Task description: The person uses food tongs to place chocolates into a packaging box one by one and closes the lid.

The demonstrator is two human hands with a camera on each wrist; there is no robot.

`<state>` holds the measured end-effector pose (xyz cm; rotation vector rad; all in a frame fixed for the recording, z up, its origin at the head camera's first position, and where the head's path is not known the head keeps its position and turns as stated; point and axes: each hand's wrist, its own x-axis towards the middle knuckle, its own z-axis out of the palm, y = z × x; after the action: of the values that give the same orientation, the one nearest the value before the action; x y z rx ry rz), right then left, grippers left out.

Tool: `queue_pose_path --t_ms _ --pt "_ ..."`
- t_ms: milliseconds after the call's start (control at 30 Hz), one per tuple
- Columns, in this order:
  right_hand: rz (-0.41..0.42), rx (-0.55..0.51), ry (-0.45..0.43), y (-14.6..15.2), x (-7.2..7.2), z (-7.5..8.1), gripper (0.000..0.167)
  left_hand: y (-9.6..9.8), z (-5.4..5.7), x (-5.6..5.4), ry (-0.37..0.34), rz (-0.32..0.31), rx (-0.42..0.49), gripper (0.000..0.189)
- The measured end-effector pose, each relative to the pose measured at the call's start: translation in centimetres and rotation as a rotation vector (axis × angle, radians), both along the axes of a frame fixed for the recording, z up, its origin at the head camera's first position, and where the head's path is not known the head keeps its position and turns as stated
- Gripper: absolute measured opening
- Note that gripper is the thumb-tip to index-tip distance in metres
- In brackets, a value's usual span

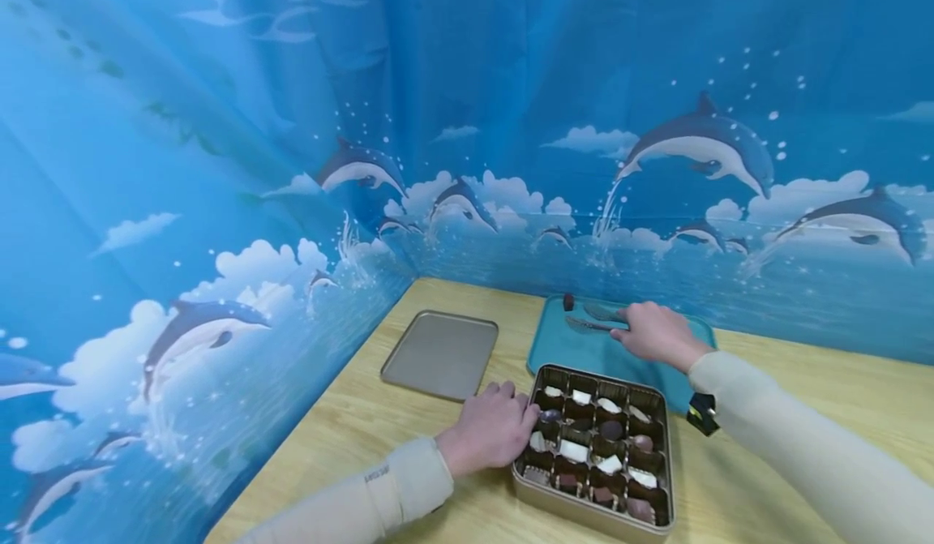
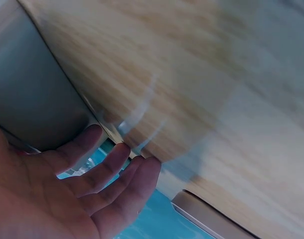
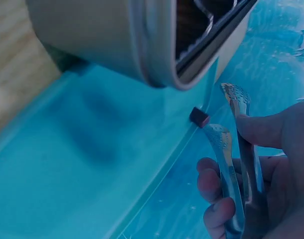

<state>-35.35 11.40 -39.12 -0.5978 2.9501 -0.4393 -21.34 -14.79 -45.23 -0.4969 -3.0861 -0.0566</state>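
My right hand (image 1: 660,335) holds metal serving tongs (image 1: 584,324) over the teal tray (image 1: 543,349). Their tips are spread apart, with nothing between them. Close to the tips, a small dark chocolate (image 1: 568,302) lies at the tray's far left end; in the right wrist view this chocolate (image 3: 199,117) appears just left of the tongs (image 3: 247,159). My left hand (image 1: 490,429) rests at the left side of a metal tin (image 1: 576,513), thumb against its rim, fingers loosely extended. Assorted dark, white and brown chocolates (image 1: 574,451) fill the tin's divided compartments.
A flat metal lid (image 1: 441,353) lies on the wooden table (image 1: 343,439), left of the tray. The tin stands in front of the tray, its far edge covering part of the tray's near side. A blue dolphin-print curtain (image 1: 496,106) hangs right behind the table.
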Motion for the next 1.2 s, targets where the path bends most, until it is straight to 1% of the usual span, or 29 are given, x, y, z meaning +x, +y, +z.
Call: queue_pose_path --t_ms 133,300,433,633,933,1200 --pt "-0.014 0.013 -0.017 -0.5 -1.5 -0.4 0.044 0.2 0.1 0.0 0.008 -0.005 -0.005 0.054" --pt "-0.034 0.024 -0.034 -1.1 -3.4 -0.7 0.029 0.2 0.0 0.0 0.017 -0.013 0.003 0.053" --pt "-0.038 0.036 -0.036 -1.5 -4.4 -0.8 0.033 0.2 0.1 0.1 0.011 -0.002 0.016 0.053" --pt "-0.022 0.061 -0.039 -1.9 -5.2 -0.5 0.03 0.2 -0.1 0.2 0.002 0.016 0.008 0.054" --pt "-0.015 0.127 -0.044 -3.1 -6.1 0.5 0.027 0.2 0.0 0.2 -0.004 0.037 0.01 0.057" --pt "-0.027 0.158 -0.021 -3.7 -6.4 0.4 0.024 0.3 0.0 0.3 0.0 0.033 0.015 0.056"
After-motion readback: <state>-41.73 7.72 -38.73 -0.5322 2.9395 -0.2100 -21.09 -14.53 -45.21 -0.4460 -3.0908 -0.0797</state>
